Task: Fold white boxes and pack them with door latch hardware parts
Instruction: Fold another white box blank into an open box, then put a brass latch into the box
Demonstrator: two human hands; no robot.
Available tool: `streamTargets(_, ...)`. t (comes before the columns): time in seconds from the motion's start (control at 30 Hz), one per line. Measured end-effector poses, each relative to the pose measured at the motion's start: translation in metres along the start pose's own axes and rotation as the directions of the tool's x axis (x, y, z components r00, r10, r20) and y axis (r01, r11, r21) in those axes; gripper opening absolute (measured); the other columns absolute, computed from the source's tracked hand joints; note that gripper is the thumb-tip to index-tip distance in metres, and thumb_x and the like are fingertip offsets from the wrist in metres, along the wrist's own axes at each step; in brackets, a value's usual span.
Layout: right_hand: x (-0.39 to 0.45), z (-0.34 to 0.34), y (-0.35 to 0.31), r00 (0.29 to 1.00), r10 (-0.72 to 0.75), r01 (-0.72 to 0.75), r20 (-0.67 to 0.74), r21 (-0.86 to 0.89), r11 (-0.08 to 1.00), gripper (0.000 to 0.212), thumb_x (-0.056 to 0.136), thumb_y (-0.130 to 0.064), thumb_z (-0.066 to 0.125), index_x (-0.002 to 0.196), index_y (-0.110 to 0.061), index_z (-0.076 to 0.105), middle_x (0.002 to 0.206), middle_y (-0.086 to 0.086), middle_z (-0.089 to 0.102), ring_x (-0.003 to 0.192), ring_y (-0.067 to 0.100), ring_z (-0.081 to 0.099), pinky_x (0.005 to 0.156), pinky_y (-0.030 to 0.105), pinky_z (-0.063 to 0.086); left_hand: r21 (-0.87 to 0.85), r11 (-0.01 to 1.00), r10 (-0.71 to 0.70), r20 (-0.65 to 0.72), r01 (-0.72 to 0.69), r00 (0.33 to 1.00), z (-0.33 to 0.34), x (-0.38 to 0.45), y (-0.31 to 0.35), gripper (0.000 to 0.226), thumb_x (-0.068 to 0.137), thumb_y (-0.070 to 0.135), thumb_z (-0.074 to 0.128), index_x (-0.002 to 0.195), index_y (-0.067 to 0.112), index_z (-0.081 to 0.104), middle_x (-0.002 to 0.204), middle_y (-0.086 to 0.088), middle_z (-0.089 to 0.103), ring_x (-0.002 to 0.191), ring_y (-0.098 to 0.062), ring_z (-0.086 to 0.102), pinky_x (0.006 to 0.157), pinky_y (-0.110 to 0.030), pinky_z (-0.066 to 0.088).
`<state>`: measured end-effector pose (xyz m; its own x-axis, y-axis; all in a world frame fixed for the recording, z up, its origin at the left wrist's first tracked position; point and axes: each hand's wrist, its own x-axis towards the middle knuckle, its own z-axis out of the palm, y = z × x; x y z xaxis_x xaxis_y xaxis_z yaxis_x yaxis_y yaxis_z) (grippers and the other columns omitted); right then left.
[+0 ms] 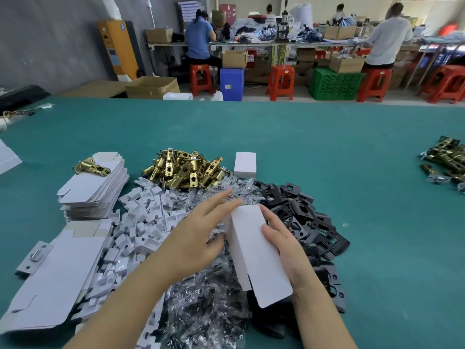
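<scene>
A person is working at a green table [327,152], and both hands are meeting on a white box [254,248] near the middle of the table's near edge. The right hand [284,245] is gripping the box along its right side, thumb lying over the top face. The left hand [198,235] is resting against the box's left side with its fingers stretched out and relaxed. The box is sitting tilted above the heaps, with its open flap pointing toward the near edge.

Beneath the hands a mass of clear plastic bags [201,306] is spreading toward the near edge. Black plates [302,215] are lying heaped just right of the box. Small white card inserts [143,222] are lying scattered to the left, beside two stacks of flat unfolded boxes [95,187], and one brass latch [91,167] is lying on top of the farther stack. A pile of brass latches [186,170] is sitting farther in, with a closed white box [245,165] just beside it. More latches [445,159] are lying near the right edge.
</scene>
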<state>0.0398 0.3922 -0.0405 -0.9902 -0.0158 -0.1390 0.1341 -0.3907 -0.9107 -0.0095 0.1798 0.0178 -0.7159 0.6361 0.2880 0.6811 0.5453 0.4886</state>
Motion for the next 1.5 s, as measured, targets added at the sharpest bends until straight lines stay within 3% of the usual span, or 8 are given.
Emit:
streamTargets(0.13,-0.001,0.002,0.000,0.996,0.071,-0.075,0.062,0.075,0.994,0.042,0.086,-0.050,0.075,0.126,-0.041,0.070,0.113,0.004,0.076,0.084,0.023,0.074,0.065,0.035,0.059,0.264,0.952,0.185,-0.099,-0.153,0.978,0.010,0.000,-0.006,0.060,0.079,0.008,0.083,0.135,0.019,0.065,0.150,-0.005,0.051,0.141,-0.025,0.044,0.115,-0.045,0.037)
streamTargets(0.37,0.003,0.002,0.009,0.988,-0.048,0.037,0.145,0.080,0.996,0.064,0.089,-0.018,0.061,0.151,-0.018,0.044,0.143,0.015,0.061,0.128,0.037,0.061,0.102,0.044,0.053,-0.383,0.886,-0.271,0.030,0.261,0.962,0.000,-0.002,-0.007,0.030,0.077,0.077,0.061,0.107,0.072,0.060,0.110,0.035,0.068,0.105,0.012,0.062,0.087,-0.027,0.050)
streamTargets(0.6,-0.002,0.010,0.008,0.980,-0.154,0.156,0.125,-0.001,0.988,0.060,0.085,-0.035,0.084,0.139,-0.023,0.061,0.132,0.018,0.066,0.126,0.034,0.061,0.107,0.045,0.050,-0.335,0.897,-0.282,0.068,0.288,0.957,0.006,-0.005,-0.008,0.030,0.078,0.059,0.072,0.106,0.063,0.063,0.102,0.034,0.065,0.093,0.008,0.059,0.075,-0.024,0.043)
streamTargets(0.77,-0.002,0.012,0.007,0.982,-0.151,0.152,0.110,-0.001,0.988,0.046,0.093,-0.020,0.070,0.138,-0.023,0.063,0.132,0.014,0.067,0.124,0.029,0.063,0.106,0.043,0.053,-0.559,0.783,-0.336,-0.012,0.272,0.942,0.001,-0.003,-0.006,0.026,0.082,0.039,0.077,0.105,0.048,0.071,0.097,0.004,0.076,0.089,-0.027,0.070,0.079,-0.048,0.060)
streamTargets(1.03,-0.001,0.015,0.009,0.989,-0.150,0.150,-0.006,0.019,0.988,0.044,0.082,-0.034,0.079,0.125,-0.032,0.070,0.126,0.010,0.072,0.116,0.029,0.069,0.088,0.043,0.061,-0.603,0.705,-0.413,0.077,0.372,0.907,-0.015,0.023,-0.026,0.015,0.087,0.039,0.062,0.096,0.041,0.073,0.085,0.006,0.075,0.064,-0.006,0.063,0.055,-0.017,0.052)
streamTargets(1.2,0.000,0.015,0.010,0.990,-0.134,0.135,-0.041,0.038,0.990,0.044,0.081,-0.034,0.081,0.123,-0.032,0.071,0.124,0.008,0.073,0.114,0.028,0.070,0.086,0.041,0.062,-0.192,0.853,-0.521,-0.379,0.485,0.765,-0.047,0.079,-0.082,0.030,0.100,0.025,0.059,0.130,0.024,0.062,0.118,0.000,0.064,0.086,-0.015,0.064,0.073,-0.031,0.059)
streamTargets(1.37,0.003,0.012,0.013,0.993,-0.097,0.099,-0.073,0.024,0.995,0.049,0.083,-0.026,0.076,0.130,-0.023,0.064,0.121,0.006,0.074,0.114,0.028,0.070,0.088,0.042,0.062,0.189,0.784,-0.548,-0.238,0.592,0.802,-0.067,0.119,-0.132,0.055,0.104,0.027,0.054,0.156,0.023,0.037,0.156,-0.013,0.036,0.120,-0.032,0.056,0.103,-0.046,0.045)
streamTargets(1.5,0.005,0.009,0.014,0.996,-0.074,0.074,-0.057,0.003,0.997,0.052,0.084,-0.025,0.074,0.134,-0.020,0.061,0.121,0.005,0.074,0.115,0.025,0.070,0.090,0.037,0.061,0.273,0.760,-0.534,-0.257,0.591,0.806,-0.070,0.128,-0.151,0.037,0.102,0.026,0.056,0.138,0.018,0.060,0.134,-0.012,0.064,0.117,-0.035,0.060,0.096,-0.045,0.052)
